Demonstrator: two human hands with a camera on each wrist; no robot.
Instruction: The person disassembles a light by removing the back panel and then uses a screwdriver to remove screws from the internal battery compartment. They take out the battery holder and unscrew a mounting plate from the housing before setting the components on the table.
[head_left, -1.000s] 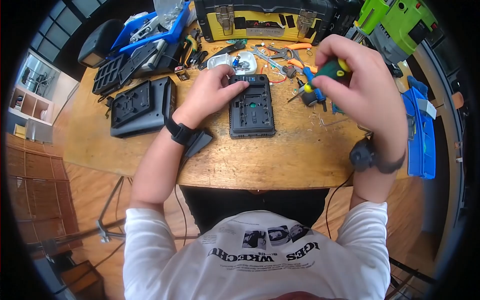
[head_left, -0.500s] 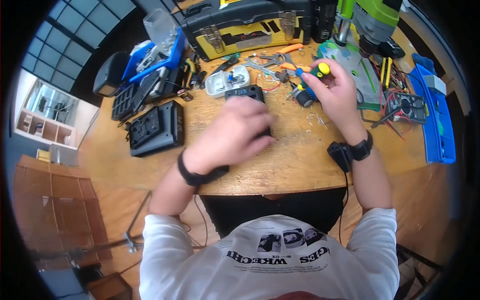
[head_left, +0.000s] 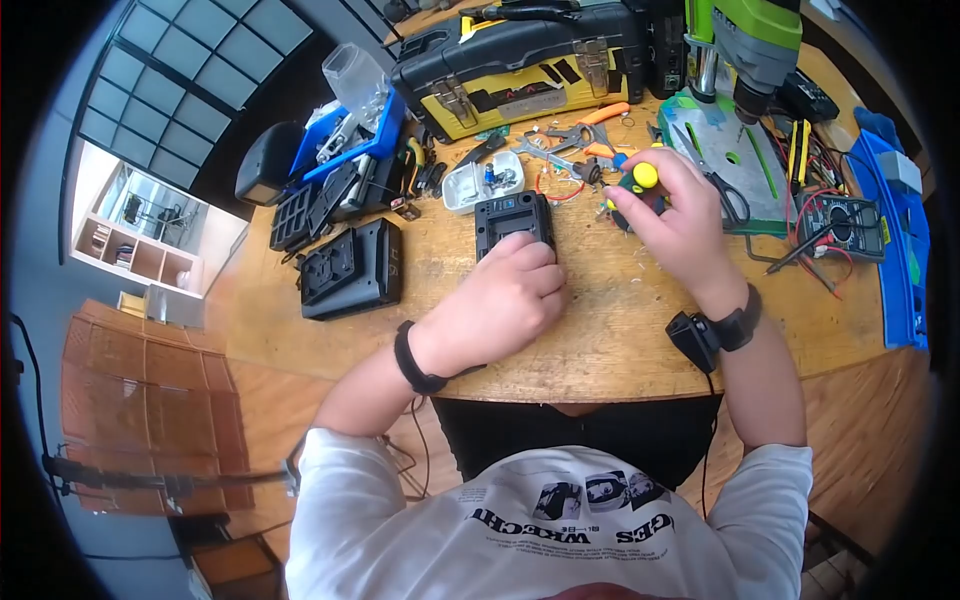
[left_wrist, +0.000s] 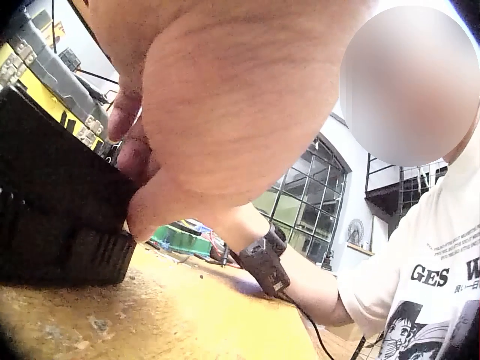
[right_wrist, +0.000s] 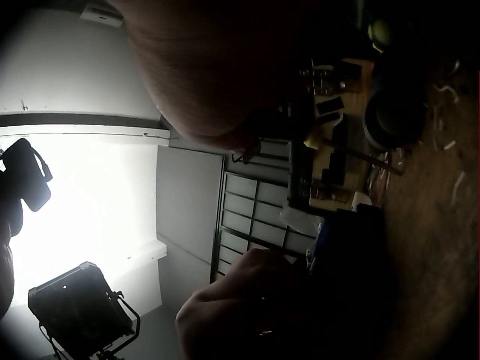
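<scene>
On the wooden table in the head view lies a black plastic housing [head_left: 513, 214] with a recessed face, its near half covered by my left hand [head_left: 510, 300]. The fingers of that hand are curled at the housing's near end. From the left wrist, my thumb [left_wrist: 150, 210] and fingertips meet the corner of the black housing [left_wrist: 67, 202]. My right hand [head_left: 682, 220], to the right of it, grips a screwdriver [head_left: 645, 177] by its green and yellow handle. In the dim right wrist view the screwdriver's thin shaft [right_wrist: 360, 156] points away from the hand.
Beyond the housing are a white tray [head_left: 462, 190] of small parts and scattered pliers [head_left: 575, 140]. A second black unit [head_left: 350, 270] lies left. Behind stands a yellow-black toolbox [head_left: 520, 85]; at right are a drill press [head_left: 750, 50], scissors [head_left: 735, 200] and a multimeter [head_left: 845, 228].
My left hand has gone from the housing's far left corner to its near end, its fingers now curled. My right hand has come lower, still holding the screwdriver. The head view has shifted.
</scene>
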